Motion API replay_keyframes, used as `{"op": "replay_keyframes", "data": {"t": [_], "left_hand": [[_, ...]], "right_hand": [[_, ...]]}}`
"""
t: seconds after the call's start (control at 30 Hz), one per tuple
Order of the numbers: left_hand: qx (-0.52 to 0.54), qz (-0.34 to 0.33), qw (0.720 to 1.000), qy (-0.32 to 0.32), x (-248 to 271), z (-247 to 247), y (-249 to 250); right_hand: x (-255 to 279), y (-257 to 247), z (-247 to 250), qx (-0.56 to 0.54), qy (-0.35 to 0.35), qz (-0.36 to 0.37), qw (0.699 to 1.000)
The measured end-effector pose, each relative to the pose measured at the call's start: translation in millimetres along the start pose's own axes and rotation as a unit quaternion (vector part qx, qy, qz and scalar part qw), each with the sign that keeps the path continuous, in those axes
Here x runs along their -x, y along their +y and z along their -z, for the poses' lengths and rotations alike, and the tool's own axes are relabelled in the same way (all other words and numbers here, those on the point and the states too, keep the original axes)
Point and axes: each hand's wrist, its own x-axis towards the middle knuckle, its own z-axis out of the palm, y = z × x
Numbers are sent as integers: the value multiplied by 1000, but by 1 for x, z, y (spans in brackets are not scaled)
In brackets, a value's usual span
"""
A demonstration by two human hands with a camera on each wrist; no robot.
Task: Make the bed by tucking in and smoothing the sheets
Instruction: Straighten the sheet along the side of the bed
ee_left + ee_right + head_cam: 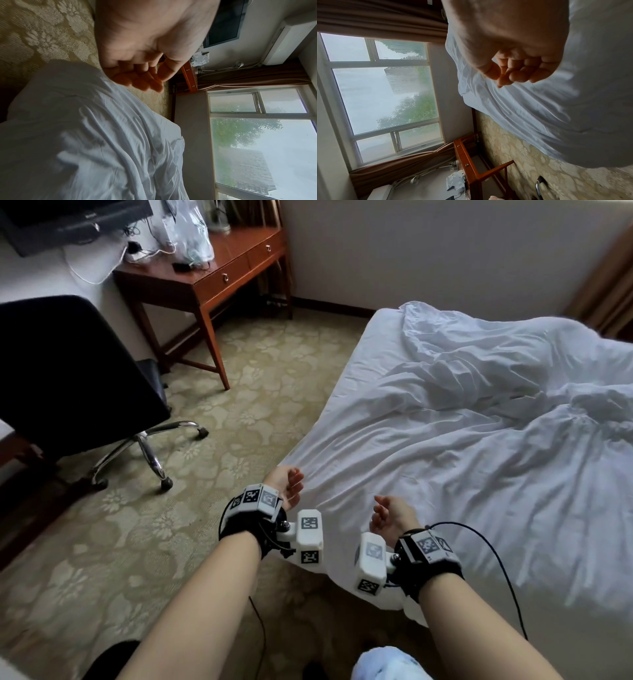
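The bed's white sheet [462, 446] lies creased across the mattress, with a rumpled white duvet [496, 354] bunched toward the far side. My left hand [291, 486] hovers at the bed's near left edge, palm inward, fingers loosely curled and holding nothing. My right hand [387, 515] hangs just above the sheet near the same corner, also loosely curled and empty. In the left wrist view the left hand [145, 79] is above the sheet [85, 135] without touching it. In the right wrist view the right hand [513, 73] sits over the sheet [556, 108].
A black swivel chair [68, 371] stands left on the patterned carpet [239, 412]. Beyond it a wooden desk [212, 278] stands against the wall under a dark screen [68, 220]. A brown curtain [606, 285] hangs at the far right. Carpet runs between chair and bed.
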Motion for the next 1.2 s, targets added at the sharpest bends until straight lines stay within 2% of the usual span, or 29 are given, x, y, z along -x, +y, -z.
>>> {"op": "replay_keyframes", "data": {"t": [0.1,0.23,0.43,0.63,0.9,1.2], "left_hand": [[13,12,1000,1,-16,9,5],[15,18,1000,8,-36,7,17],[-3,2,1000,18,-75,-10,72],[-84,-31,996,30,-109,-35,131],[-115,-26,993,6,-148,-52,165],[-146,0,989,-32,-194,-48,194]], "right_hand": [[-14,0,-21,-1,5,-11,1000],[-37,-11,-48,-56,-10,-25,998],[-73,-59,-89,-79,-35,-28,996],[-109,-103,-119,-103,-56,-19,993],[-141,-120,-145,-93,-54,-39,993],[-173,-124,-182,-112,-10,-29,993]]}}
